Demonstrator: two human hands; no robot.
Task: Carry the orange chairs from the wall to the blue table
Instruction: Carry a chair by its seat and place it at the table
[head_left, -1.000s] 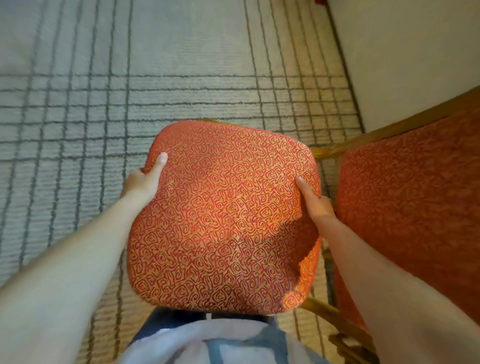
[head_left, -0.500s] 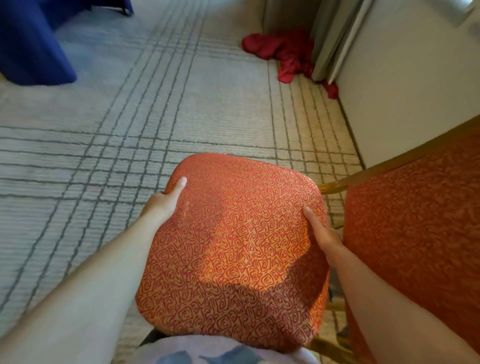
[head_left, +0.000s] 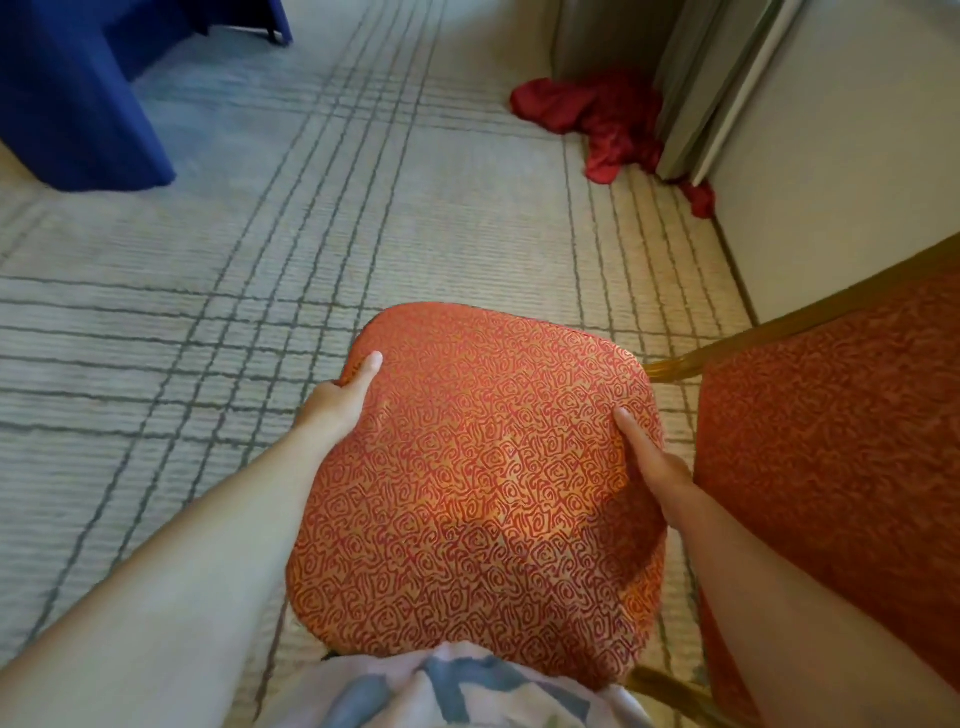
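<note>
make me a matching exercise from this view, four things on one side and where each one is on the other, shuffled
Things:
1. blue table
2. red cloth
3. held orange chair
4. second orange chair

Places:
a. gripped between the left hand and the right hand
b. top left corner of the view
c. crumpled on the carpet, upper right
d. right edge of the view

Pairs: 1-b, 2-c, 3-a, 4-d

Orange swirl-patterned chair seat (head_left: 483, 499), grey-lined beige carpet (head_left: 260, 260), blue tablecloth (head_left: 67, 93).
</note>
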